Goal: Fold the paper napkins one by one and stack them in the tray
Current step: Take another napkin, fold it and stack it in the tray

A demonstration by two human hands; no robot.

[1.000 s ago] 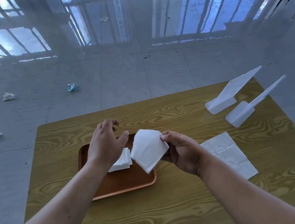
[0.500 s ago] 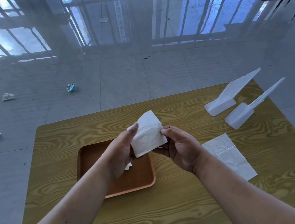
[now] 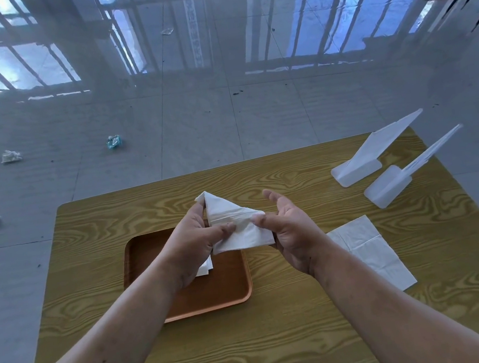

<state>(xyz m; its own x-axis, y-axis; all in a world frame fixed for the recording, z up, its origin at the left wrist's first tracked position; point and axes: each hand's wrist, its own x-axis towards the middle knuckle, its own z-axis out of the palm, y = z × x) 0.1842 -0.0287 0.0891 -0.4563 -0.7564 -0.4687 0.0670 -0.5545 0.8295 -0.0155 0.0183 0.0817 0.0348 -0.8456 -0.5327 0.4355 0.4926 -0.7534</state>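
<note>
Both hands hold a white paper napkin (image 3: pixel 230 225) in the air above the far edge of the brown tray (image 3: pixel 227 292). My left hand (image 3: pixel 193 243) pinches its left side and top corner. My right hand (image 3: pixel 290 234) grips its right side with thumb and fingers. The napkin is partly folded into a triangular shape. A folded napkin (image 3: pixel 206 268) lies in the tray, mostly hidden under my left wrist. An unfolded napkin (image 3: pixel 369 252) lies flat on the wooden table (image 3: pixel 304 335) to the right of the tray.
Two white plastic stands, one (image 3: pixel 372 155) behind the other (image 3: pixel 397 180), sit at the table's far right. Crumpled scraps, a white one (image 3: pixel 10 156) and a teal one (image 3: pixel 114 141), lie on the tiled floor beyond the table. The table's far edge is close behind the hands.
My left hand came off the tray and took hold of the napkin. Both hands have turned and folded it from a flat sheet into a triangular shape, slightly farther from me.
</note>
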